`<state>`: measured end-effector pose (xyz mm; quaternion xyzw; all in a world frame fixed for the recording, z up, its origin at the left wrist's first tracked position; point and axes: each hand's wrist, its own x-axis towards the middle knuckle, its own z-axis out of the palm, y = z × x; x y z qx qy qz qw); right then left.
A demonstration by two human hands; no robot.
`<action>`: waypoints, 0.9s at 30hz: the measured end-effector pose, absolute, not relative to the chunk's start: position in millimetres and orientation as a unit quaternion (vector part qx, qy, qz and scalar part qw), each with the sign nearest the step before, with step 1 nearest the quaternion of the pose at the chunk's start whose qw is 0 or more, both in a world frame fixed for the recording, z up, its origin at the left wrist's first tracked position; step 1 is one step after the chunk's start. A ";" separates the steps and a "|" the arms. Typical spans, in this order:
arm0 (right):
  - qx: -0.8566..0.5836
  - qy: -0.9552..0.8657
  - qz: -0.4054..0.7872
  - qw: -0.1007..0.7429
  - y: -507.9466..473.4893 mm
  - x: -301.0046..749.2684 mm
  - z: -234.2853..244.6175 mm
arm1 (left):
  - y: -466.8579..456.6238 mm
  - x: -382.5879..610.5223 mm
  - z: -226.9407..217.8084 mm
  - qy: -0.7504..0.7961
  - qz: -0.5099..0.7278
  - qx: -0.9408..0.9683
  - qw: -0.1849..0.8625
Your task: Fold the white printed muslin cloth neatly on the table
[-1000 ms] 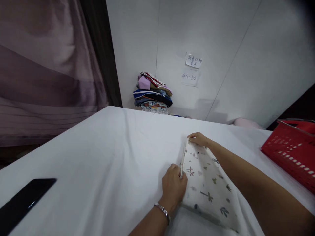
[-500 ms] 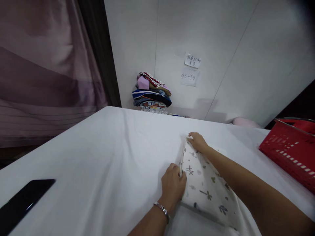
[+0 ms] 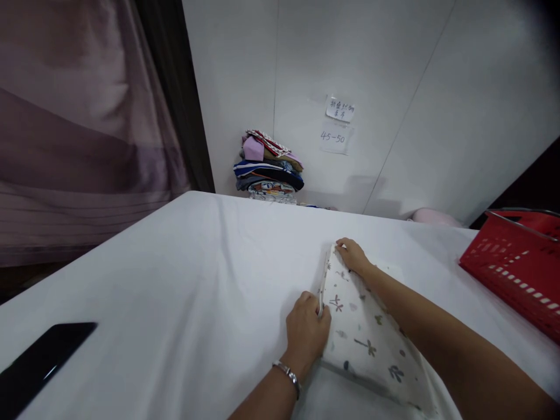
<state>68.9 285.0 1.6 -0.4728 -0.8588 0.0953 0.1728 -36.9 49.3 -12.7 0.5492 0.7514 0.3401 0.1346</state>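
A white cloth (image 3: 363, 329) printed with small palm trees and leaves lies folded in layers on the white-covered table (image 3: 184, 280). My left hand (image 3: 308, 324), with a silver bracelet on its wrist, is closed on the cloth's left edge, fingers curled round the layers. At the far left corner of the cloth, my right hand (image 3: 352, 255) pinches the edge between thumb and fingers. My right forearm crosses over the cloth and hides part of its right side.
A black phone (image 3: 41, 364) lies at the table's left. On the right stands a red plastic basket (image 3: 516, 262) with a metal handle. Beyond the far edge, a stack of folded fabrics (image 3: 269, 169) rests against the wall, beneath paper notes (image 3: 336, 137). A mauve curtain (image 3: 87, 128) hangs at left.
Both hands keep their hold on the cloth. My right hand has shifted very slightly at the far corner, and the camera view has moved a little.
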 end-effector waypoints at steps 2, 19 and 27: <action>-0.504 -0.844 0.094 0.158 284.7 66.4 1.0 | 49.2 -36.7 -12.2 0.753 0.343 0.546 0.133; -0.551 -0.826 0.065 0.105 274.6 56.0 -3.1 | 49.1 -37.8 -9.7 0.729 0.382 0.541 0.172; -0.500 -0.853 0.102 0.105 278.0 57.2 -0.3 | 48.9 -39.3 -9.3 0.730 0.375 0.543 0.179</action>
